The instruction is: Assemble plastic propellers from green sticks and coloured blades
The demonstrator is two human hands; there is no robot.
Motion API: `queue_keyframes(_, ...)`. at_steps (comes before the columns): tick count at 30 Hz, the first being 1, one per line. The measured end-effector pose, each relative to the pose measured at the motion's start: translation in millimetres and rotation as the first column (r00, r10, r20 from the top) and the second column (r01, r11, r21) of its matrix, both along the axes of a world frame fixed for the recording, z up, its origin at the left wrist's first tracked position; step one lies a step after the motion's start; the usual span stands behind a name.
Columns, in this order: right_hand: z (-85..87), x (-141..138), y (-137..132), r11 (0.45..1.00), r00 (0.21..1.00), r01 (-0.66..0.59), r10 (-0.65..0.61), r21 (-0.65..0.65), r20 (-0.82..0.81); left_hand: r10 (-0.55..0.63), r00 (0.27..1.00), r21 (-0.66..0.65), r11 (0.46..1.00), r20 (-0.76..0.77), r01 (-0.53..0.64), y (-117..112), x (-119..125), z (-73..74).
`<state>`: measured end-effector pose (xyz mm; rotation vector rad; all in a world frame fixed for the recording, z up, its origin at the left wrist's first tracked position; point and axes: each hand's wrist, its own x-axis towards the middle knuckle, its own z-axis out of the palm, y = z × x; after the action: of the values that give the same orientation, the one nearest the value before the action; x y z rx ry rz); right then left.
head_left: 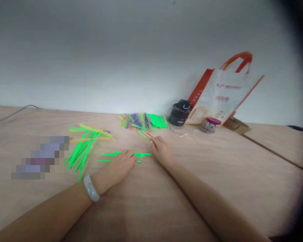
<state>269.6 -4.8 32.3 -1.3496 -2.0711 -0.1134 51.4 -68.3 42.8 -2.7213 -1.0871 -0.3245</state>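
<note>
Wooden tabletop (pixel 229 168), thin flat neon-green sticks (pixel 144 154) under the left hand (pixel 122 164)

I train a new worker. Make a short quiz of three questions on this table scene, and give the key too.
1. Which wrist, left or right, wears the smooth white bangle?
2. True or false: the left hand rests on thin bright green sticks.
3. What stands right of the round black flask, before the white tote bag with orange handles?

Key: 1 left; 2 true; 3 small clear jar with a pink lid.
</note>
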Motion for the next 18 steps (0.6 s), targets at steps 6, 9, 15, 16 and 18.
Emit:
queue_keyframes(6, -4.6, -19.2, -15.8, 0.981, 0.921, -0.128, 0.061, -0.149, -0.385, 0.042, 0.995, 0.025, 0.999, 0.094, -0.045, -1.7, -4.2, -2.9)
queue_keyframes(9, -1.9, -28.5, -24.9, 0.951, 0.867, -0.206, 0.068, -0.231, -0.494, 0.055, 0.971, 0.021, 0.998, 0.234, -0.061, 1.2, -7.0, -4.9)
queue_keyframes(15, 6.4, -44.5, -45.0, 0.800, 0.747, -0.369, -0.048, -0.473, -0.663, 0.094, 0.902, -0.061, 0.995, 0.421, -0.075, 5.4, -9.9, -4.8)
queue_keyframes(16, 6.8, -46.6, -47.3, 0.765, 0.721, -0.395, -0.085, -0.508, -0.688, 0.087, 0.896, -0.069, 0.996, 0.436, -0.062, 5.4, -10.2, -4.1)
queue_keyframes(18, 7.1, -49.6, -50.6, 0.709, 0.676, -0.459, -0.113, -0.536, -0.728, 0.082, 0.881, -0.085, 0.995, 0.466, -0.047, 5.4, -11.0, -2.8)
